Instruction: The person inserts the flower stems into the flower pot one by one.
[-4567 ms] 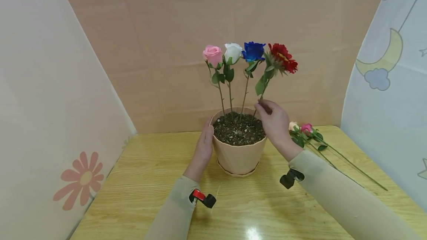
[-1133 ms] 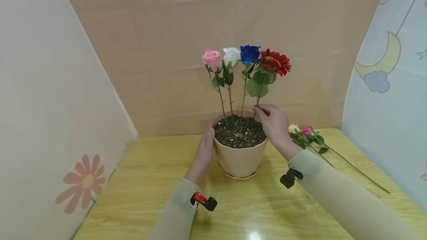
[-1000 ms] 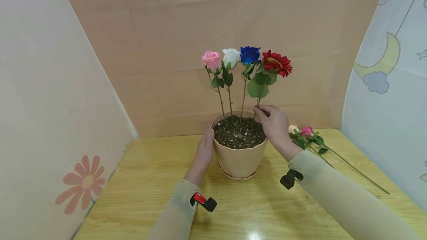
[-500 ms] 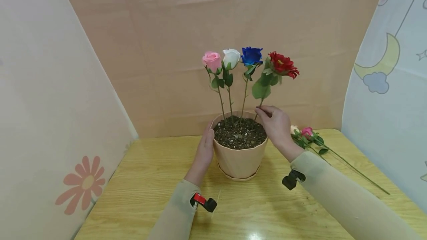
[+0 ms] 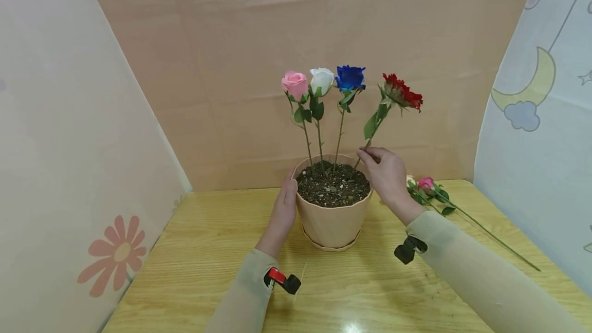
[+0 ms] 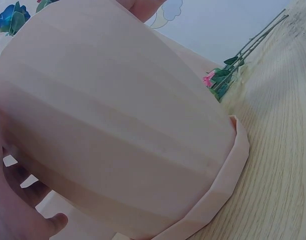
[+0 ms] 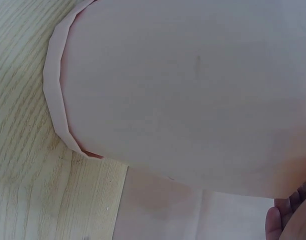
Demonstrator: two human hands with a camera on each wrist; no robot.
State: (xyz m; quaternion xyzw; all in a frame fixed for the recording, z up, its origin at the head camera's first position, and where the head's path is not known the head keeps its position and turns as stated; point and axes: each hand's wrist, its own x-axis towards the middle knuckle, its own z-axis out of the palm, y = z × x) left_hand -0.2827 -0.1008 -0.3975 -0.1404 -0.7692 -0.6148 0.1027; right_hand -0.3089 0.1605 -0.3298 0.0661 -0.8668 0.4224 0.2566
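Observation:
A peach flowerpot [image 5: 334, 225] of dark soil [image 5: 330, 190] stands in its saucer. My left hand [image 5: 283, 205] rests its extended fingers against the pot's left side; the left wrist view shows this hand [image 6: 15, 205] beside the pot wall. My right hand [image 5: 389, 173] pinches the stem of a red daisy-like flower [image 5: 403, 92] over the right rim. That stem leans right, its lower end at the soil. Left of it a pink rose [image 5: 294, 84], a white rose [image 5: 321, 81] and a blue rose [image 5: 350, 78] stand upright in the soil.
On the wooden table [image 5: 208, 251], right of the pot, lie a magenta rose [image 5: 426, 184] and a cream rose [image 5: 410, 181], the latter partly hidden by my right arm. A peach cloth [image 5: 231, 66] hangs behind; patterned white cloths flank both sides.
The red flower stood more upright near the blue rose; now it leans further right and its head faces more away. My right hand shifted slightly right with it. My left hand stayed on the pot.

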